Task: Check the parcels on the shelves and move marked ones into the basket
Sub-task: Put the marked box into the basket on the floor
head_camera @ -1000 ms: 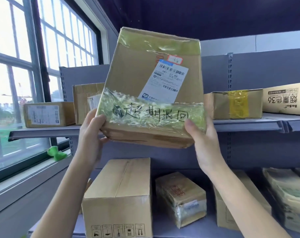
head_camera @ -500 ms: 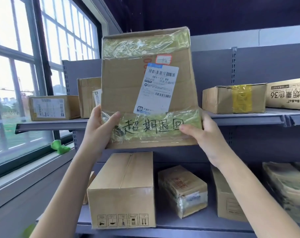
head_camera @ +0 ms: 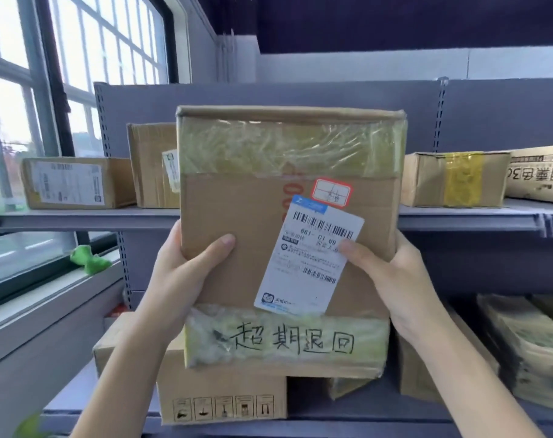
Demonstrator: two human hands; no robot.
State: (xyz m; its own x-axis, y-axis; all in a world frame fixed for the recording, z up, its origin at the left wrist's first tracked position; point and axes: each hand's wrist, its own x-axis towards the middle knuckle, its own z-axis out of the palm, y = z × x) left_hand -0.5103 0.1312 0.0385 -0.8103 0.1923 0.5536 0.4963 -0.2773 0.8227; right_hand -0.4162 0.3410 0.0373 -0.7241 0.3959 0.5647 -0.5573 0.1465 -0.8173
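Hands: left hand (head_camera: 180, 279) and right hand (head_camera: 392, 276) each clamp a side edge of the parcel (head_camera: 237, 216), thumbs pressed flat on its front face
Parcel: held upright in the air in front of the shelving, off any shelf; a flat-faced brown cardboard box, creased, with soft corners
Tape: wrinkled, glossy yellowish bands across top and bottom; black handwritten characters (head_camera: 294, 341) sit on the lower band
Labels: a white barcode slip (head_camera: 306, 263) stuck at a slant, with the right thumb on its edge; a small red-bordered sticker (head_camera: 331, 192) above it
Lower shelf: a box with printed handling symbols (head_camera: 223, 406) partly behind the parcel; tape-wrapped bundles (head_camera: 528, 343) to the right
Upper shelf (head_camera: 85, 214): grey metal, carrying a low labelled carton (head_camera: 76, 181) and a yellow-taped box (head_camera: 452, 178)
Window (head_camera: 79, 74): gridded panes at left, something green (head_camera: 90, 259) on the sill
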